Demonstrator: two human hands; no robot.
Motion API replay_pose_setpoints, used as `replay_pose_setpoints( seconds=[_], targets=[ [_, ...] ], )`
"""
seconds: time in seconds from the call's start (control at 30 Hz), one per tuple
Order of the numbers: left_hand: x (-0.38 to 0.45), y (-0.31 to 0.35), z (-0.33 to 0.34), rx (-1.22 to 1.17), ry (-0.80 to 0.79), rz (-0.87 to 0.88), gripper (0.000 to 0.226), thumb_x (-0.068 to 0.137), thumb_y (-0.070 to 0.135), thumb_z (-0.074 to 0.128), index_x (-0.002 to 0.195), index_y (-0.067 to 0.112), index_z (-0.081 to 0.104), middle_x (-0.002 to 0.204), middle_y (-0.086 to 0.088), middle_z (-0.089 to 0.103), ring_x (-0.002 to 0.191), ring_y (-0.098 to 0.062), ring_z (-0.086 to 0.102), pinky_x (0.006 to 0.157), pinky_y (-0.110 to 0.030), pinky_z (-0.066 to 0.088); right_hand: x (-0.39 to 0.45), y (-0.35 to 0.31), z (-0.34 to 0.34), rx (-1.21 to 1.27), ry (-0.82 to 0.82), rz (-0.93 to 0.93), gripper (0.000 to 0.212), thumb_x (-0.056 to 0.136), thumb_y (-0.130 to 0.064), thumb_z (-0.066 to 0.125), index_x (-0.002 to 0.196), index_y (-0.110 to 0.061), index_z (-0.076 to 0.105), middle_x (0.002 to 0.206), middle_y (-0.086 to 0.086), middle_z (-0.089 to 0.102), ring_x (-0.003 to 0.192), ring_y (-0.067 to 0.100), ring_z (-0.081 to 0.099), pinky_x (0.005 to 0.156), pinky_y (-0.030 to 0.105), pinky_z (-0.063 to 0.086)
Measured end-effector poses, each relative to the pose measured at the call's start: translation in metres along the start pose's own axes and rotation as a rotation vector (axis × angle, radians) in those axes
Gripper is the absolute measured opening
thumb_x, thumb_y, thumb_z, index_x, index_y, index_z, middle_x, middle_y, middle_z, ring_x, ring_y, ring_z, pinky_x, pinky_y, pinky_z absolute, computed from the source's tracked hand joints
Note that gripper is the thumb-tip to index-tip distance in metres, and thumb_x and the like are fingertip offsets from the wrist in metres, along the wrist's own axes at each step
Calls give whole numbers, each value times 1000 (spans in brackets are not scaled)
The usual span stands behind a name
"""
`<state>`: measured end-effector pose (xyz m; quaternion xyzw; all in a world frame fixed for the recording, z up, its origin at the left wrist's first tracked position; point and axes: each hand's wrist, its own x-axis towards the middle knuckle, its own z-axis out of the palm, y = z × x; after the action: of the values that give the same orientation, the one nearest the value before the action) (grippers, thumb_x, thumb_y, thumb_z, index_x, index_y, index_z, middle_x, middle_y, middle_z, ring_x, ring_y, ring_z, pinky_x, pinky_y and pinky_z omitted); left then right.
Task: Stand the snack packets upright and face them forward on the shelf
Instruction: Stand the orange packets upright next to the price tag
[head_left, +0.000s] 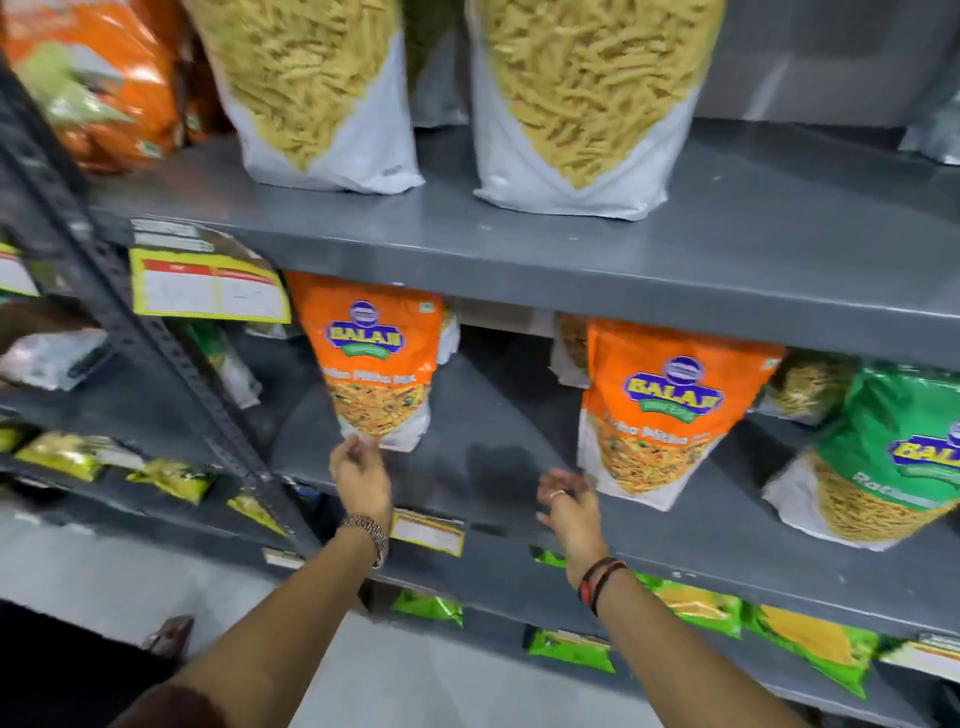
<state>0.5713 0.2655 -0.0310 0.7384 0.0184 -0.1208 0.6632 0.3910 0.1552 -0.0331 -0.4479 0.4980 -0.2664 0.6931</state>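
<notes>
Two orange snack packets stand upright and face forward on the grey middle shelf (498, 467). The left orange packet (379, 358) has my left hand (361, 473) at its bottom corner, fingers touching its lower edge. My right hand (569, 501) pinches the bottom left corner of the right orange packet (670, 410). A green packet (883, 452) leans a little at the far right of the same shelf. More packets stand behind, partly hidden.
Two large white bags of yellow sticks (322, 88) (587, 98) stand on the shelf above, beside an orange bag (98, 78). Yellow price tags (208, 286) (426, 532) hang on the shelf edges. Green packets (696, 605) lie on the shelf below. A slotted upright post (171, 358) rises at the left.
</notes>
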Motion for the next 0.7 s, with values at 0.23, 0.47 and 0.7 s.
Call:
replay_pose_setpoints(
  seconds=[0.23,0.47,0.7],
  targets=[
    [105,29,-43,70,-340,61,84,74,24,73,141,6,26,144,-13,41,135,-28,39,110,-40,35,18,-35,141,-196,-277,-149,62,81,-8,65,134,-4,34,129,8,49,118,20,48,93,27,47],
    [162,35,-47,253,-711,35,92,54,26,84,132,14,37,139,-9,50,129,-26,47,106,-49,41,35,-33,191,-335,-343,-209,54,74,-10,73,123,-10,49,111,0,63,105,16,61,83,23,51],
    [172,37,-39,302,-731,90,105,42,37,85,132,11,37,138,-14,49,127,-31,47,104,-53,42,47,-21,194,-400,-216,-267,59,64,-32,79,117,-20,55,124,10,63,115,28,58,101,52,45]
  ],
)
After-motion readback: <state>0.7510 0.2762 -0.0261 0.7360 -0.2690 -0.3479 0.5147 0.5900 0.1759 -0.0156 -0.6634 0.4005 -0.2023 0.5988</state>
